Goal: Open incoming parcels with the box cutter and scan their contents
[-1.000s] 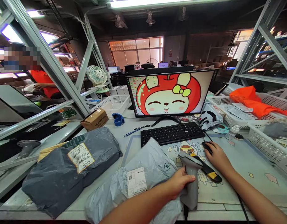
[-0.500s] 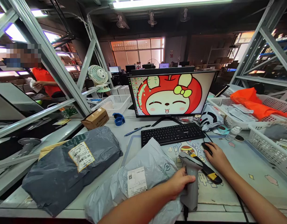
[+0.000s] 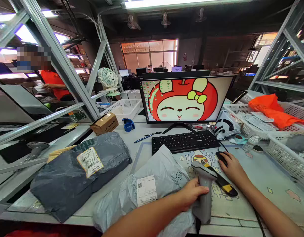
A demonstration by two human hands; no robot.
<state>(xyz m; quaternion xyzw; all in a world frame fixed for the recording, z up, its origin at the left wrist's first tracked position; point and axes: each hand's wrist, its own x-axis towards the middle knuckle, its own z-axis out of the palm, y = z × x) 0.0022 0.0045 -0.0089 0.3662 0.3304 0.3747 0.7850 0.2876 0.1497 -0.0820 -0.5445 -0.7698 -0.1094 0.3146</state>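
My left hand (image 3: 193, 195) is wrapped round the grip of a grey barcode scanner (image 3: 205, 194), upright near the table's front edge. Under that forearm lies a pale grey mailing bag (image 3: 164, 168) with a white label (image 3: 147, 190). My right hand (image 3: 231, 167) rests over a black computer mouse (image 3: 222, 159), its fingers curved on it. Between the two hands, a black and yellow utility knife (image 3: 223, 183) lies on the printed desk mat, partly hidden by the scanner. To the left is a dark grey wrapped parcel (image 3: 109, 151) with a label.
Behind are a black keyboard (image 3: 186, 142) and a monitor (image 3: 181, 102). A small carton (image 3: 104, 124), a blue tape roll (image 3: 128, 125) and pens (image 3: 144, 137) sit left. White baskets (image 3: 285, 148) and a clear bottle (image 3: 252, 144) stand right. A person in orange (image 3: 55, 82) is beyond the frame.
The whole view has shifted slightly, with the scene now a little further right. Both hands keep their places on the scanner and the mouse.
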